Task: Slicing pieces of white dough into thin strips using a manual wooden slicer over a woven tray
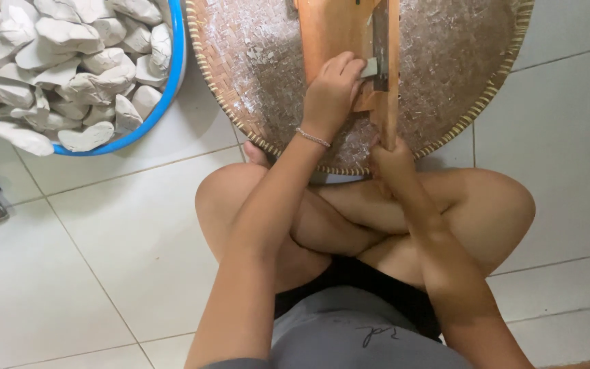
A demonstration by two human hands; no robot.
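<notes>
Hands closed on white piece (370,67) and wooden slicer (349,41) over woven tray (254,102), basin (175,75) nearby.

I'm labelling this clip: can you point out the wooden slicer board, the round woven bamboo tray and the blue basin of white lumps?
Wooden slicer board (329,34), head view, on its bare plank.
Round woven bamboo tray (469,102), head view, near its right rim.
Blue basin of white lumps (177,65), head view, on its rim.

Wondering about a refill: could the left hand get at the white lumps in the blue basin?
Probably yes: the left hand is on the wooden slicer, and bare floor lies between it and the blue basin of white lumps.
</notes>
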